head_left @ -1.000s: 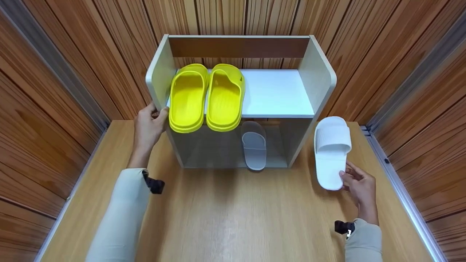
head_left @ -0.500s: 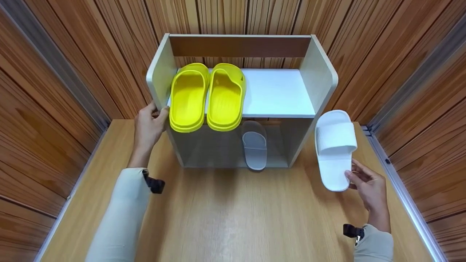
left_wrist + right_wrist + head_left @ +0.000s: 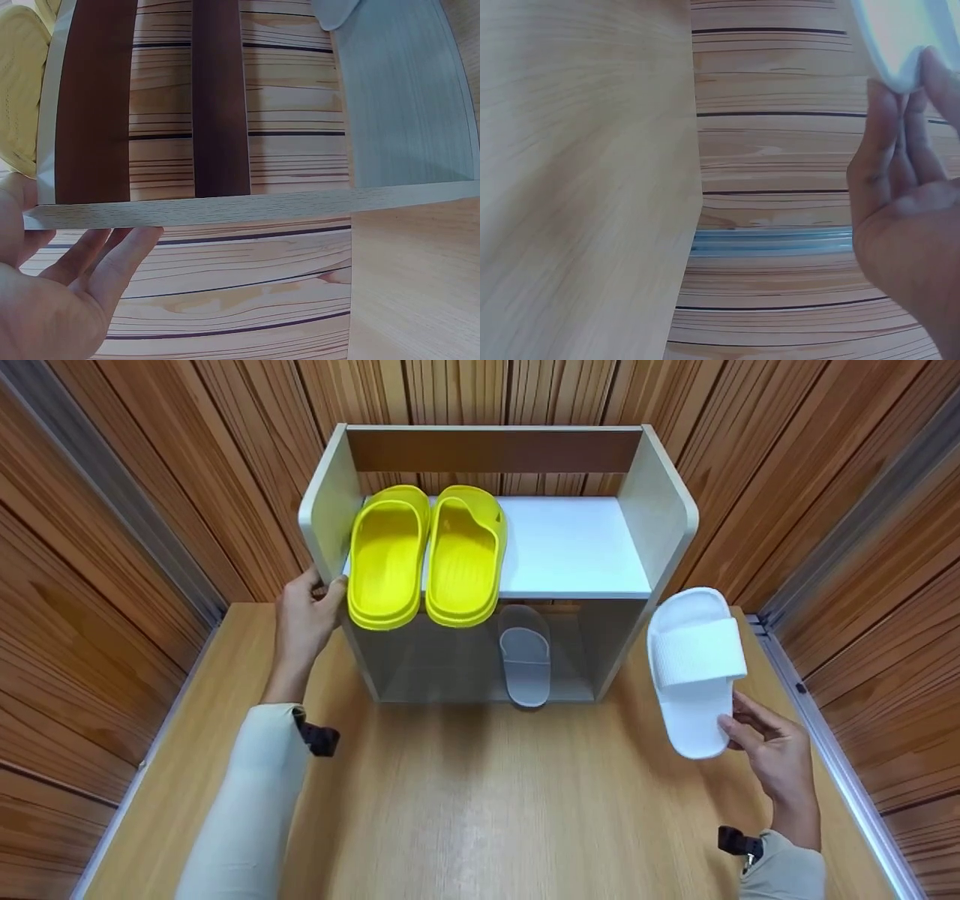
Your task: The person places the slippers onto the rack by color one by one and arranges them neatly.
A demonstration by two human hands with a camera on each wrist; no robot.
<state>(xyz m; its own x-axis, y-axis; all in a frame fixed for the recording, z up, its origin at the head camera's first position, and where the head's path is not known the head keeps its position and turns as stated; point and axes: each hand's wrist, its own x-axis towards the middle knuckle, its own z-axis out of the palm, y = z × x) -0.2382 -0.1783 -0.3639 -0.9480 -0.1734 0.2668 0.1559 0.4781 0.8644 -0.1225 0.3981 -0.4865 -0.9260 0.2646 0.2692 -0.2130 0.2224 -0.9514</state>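
Note:
My right hand (image 3: 780, 754) pinches a white slide sandal (image 3: 697, 652) by the side of its heel, thumb on top, to the right of the shoe rack (image 3: 577, 547). Its toe end points toward the back wall, and the right wrist view shows only the heel end (image 3: 892, 45). With thumb and fingers, my left hand (image 3: 304, 611) grips the front edge of the rack's left side panel; the fingers (image 3: 124, 262) lie along the panel's outer face. Close to that thumb, a pair of yellow clogs (image 3: 386, 562) stands on the upper shelf, heels overhanging its front edge.
A second slide (image 3: 525, 667), greyish in the shade, sits on the lower level right of centre, its heel at the front edge. The rack stands on a wooden floor (image 3: 465, 810), with wood-plank walls (image 3: 862, 585) behind and at both sides. A metal rail (image 3: 832, 750) edges the right.
My right hand has moved right and slightly down in the head view, tilting the white slide with its heel swung rightward. The left hand keeps its grip on the panel.

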